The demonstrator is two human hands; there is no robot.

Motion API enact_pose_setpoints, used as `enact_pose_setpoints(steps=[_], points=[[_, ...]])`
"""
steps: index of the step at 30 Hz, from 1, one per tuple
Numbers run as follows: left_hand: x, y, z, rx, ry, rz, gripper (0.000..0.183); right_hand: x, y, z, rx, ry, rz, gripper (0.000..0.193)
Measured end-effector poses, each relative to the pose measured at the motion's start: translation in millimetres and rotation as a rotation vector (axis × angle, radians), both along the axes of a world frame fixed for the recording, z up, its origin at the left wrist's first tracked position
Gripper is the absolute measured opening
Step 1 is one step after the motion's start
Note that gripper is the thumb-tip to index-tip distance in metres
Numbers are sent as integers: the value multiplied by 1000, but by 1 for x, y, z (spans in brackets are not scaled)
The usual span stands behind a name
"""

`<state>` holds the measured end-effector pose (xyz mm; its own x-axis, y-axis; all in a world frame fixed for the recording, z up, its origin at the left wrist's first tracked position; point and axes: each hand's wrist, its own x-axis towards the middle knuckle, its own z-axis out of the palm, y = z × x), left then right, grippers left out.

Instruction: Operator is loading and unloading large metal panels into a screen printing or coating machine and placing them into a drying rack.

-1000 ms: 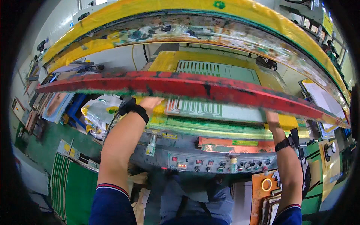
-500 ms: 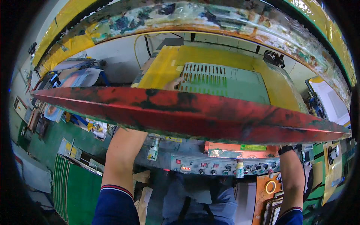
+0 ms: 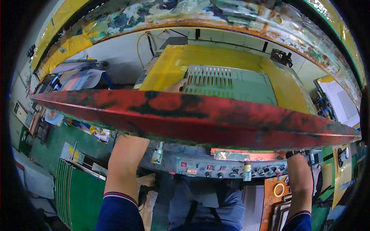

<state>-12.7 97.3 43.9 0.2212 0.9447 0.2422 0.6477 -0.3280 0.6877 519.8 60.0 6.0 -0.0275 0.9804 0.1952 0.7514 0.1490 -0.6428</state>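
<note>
A long red bar (image 3: 169, 115), smeared with dark ink, spans the view in front of me and covers much of both hands. Past its upper edge, part of my left hand (image 3: 177, 85) shows at the left edge of a pale green slotted sheet (image 3: 250, 84). Its fingers are too hidden to tell their pose. That sheet lies on a yellow-covered bed (image 3: 162, 73). My right forearm (image 3: 300, 177), with a black band at the wrist, reaches up behind the bar's right part. The right hand itself is hidden.
Overhead curves an ink-stained frame (image 3: 173, 15) with yellow tape. Below the bar runs a control panel (image 3: 200, 169) with knobs and red displays. Green boards (image 3: 81, 196) stand at lower left; a tape roll (image 3: 278, 189) sits on an orange board at lower right.
The view has shifted slightly. My left hand stays at the sheet's left edge, showing a little differently above the bar. The right forearm has barely moved.
</note>
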Motion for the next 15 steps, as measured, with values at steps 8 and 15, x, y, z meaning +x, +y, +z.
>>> enact_pose_setpoints(steps=[8,15], points=[[-29,-75,-71,244,361,172,39,-15,3,-8,-17,-26,41,56],[-27,-64,-104,283,490,172,31,-15,8,-2,-9,-66,42,55]])
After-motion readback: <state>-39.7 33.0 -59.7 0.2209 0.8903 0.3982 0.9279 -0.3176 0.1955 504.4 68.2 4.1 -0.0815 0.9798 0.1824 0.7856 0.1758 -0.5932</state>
